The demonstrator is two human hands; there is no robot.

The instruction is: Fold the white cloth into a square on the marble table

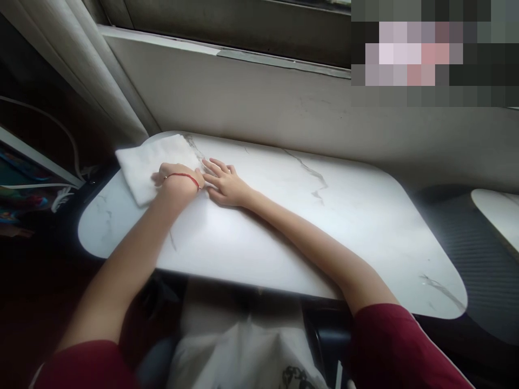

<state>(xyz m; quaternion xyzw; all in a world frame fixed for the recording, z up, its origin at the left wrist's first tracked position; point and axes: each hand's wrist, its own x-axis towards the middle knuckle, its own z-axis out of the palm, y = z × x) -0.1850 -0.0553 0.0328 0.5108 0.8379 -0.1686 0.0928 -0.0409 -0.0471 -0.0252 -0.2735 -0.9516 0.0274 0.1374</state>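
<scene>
A folded white cloth [152,156] lies at the far left of the white marbled table [284,254], one corner reaching past the edge. Bent at the wrist, my left hand [170,172] presses down on it with fingers curled against the fabric; most of the fingertips are hidden. A red string bracelet [184,175] circles that wrist. Just to the right, my right hand [224,182] rests palm down on the tabletop with its fingers spread. It holds nothing and sits close beside my left wrist, near the cloth's right edge.
A pale wall panel with a ledge [243,59] runs behind the table. The curtain [93,65] hangs at the left, near a dark area with cables. Another white tabletop [498,216] and a dark ribbed surface [466,259] are at the right.
</scene>
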